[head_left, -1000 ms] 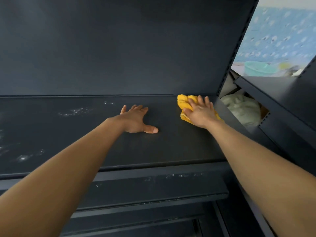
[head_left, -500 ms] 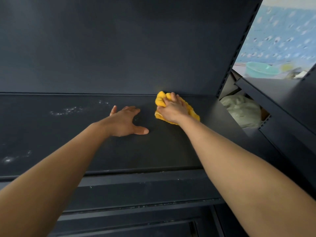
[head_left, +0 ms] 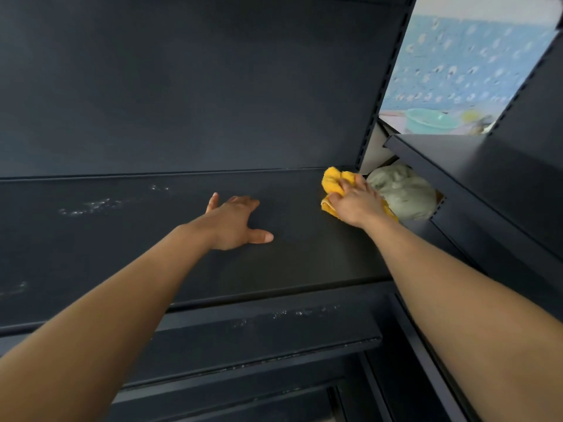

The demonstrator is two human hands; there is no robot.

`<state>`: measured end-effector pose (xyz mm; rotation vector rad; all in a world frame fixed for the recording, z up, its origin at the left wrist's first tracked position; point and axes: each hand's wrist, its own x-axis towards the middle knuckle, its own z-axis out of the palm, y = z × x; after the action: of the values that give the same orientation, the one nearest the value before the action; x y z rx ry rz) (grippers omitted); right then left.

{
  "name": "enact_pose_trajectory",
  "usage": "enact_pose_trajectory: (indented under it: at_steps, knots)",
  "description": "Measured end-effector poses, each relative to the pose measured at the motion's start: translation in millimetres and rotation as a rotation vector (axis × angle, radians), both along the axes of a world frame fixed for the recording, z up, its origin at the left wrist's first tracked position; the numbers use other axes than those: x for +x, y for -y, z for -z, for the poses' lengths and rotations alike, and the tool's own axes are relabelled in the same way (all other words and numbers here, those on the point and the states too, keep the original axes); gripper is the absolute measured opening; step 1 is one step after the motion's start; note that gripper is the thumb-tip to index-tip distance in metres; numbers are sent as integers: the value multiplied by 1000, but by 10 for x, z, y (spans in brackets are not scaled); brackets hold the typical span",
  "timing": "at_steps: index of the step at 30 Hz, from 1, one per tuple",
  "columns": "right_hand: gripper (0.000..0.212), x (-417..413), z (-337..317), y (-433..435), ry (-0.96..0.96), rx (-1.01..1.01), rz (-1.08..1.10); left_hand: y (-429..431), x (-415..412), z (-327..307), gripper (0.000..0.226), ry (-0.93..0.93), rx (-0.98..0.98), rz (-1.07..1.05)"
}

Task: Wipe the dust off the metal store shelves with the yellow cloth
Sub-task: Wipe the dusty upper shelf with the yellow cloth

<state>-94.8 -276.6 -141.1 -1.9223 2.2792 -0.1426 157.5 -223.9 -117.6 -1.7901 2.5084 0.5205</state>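
A dark metal shelf (head_left: 304,263) runs across the view below a dark back panel. My right hand (head_left: 355,204) presses the crumpled yellow cloth (head_left: 332,181) onto the shelf's far right corner, close to the back panel and the slotted upright. My left hand (head_left: 236,222) lies flat on the shelf's middle, fingers spread, holding nothing. White dust streaks (head_left: 91,205) mark the shelf to the left of my left hand. A lower shelf (head_left: 274,327) also carries dust specks.
To the right stands a second dark shelving unit (head_left: 487,184). A pale grey-green bundle (head_left: 402,190) lies in the gap behind it. Beyond, a teal basin (head_left: 429,120) sits before a blue patterned wall.
My right hand slid the yellow cloth left toward the shelf's middle, then back right into the far corner. My left hand stayed flat on the shelf.
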Motion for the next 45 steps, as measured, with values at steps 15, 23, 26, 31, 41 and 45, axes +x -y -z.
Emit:
enact_pose_trajectory:
  at_steps: [15, 23, 26, 31, 41, 45]
  knots:
    - [61, 2040, -46, -373, 2, 52, -305, -641, 1443, -78, 84, -2, -49, -196]
    - [58, 3081, -59, -831, 23, 52, -443, -975, 2140, -130, 84, 39, -43, -179]
    - [58, 2997, -74, -954, 19, 44, -379, -1030, 2227, -111, 83, 40, -44, -128]
    - [60, 2643, -41, -1126, -9, 7, -112, -1143, 2374, -69, 81, 18, -95, -50]
    - [63, 3618, -78, -1292, 6, 66, -138, -1416, 2872, -82, 78, -39, -148, -85]
    - [62, 4070, -69, -1317, 15, 86, -309, -1431, 2962, -80, 76, -51, -175, -121]
